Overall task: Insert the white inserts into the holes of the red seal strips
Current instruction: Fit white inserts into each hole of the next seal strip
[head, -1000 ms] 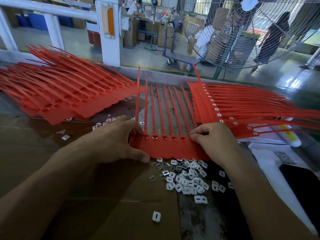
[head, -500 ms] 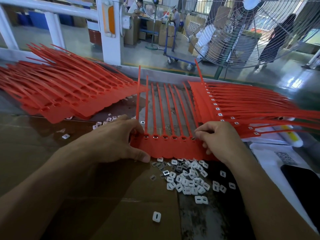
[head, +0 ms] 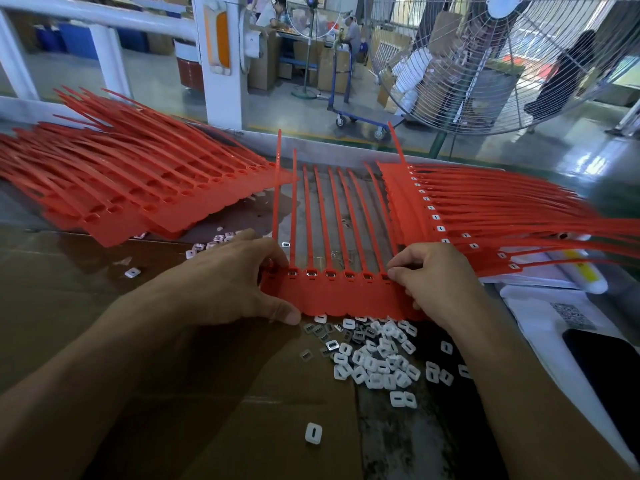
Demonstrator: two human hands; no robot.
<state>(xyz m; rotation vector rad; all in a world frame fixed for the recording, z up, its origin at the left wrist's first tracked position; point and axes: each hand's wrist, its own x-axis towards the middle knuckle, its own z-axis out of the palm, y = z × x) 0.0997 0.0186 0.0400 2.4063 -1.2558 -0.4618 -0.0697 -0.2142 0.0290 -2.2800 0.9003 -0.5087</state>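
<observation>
A red seal strip sheet (head: 341,296) lies flat in front of me, its thin tails pointing away and a row of holes along its head holding inserts. My left hand (head: 225,282) grips its left end, thumb under the near edge. My right hand (head: 436,278) pinches the sheet's right end at the last hole. A pile of white inserts (head: 375,358) lies on the table just below the sheet. Whether an insert sits under my right fingertips is hidden.
A stack of red strips with empty holes (head: 131,188) lies at the left; a stack with white inserts fitted (head: 485,216) fans out at the right. Loose inserts (head: 313,433) dot the cardboard. White papers and a dark phone (head: 606,368) sit at the right. A big fan (head: 502,57) stands beyond the table.
My right hand has shifted slightly right along the sheet's hole row and pinches its right end. The left hand has kept its hold.
</observation>
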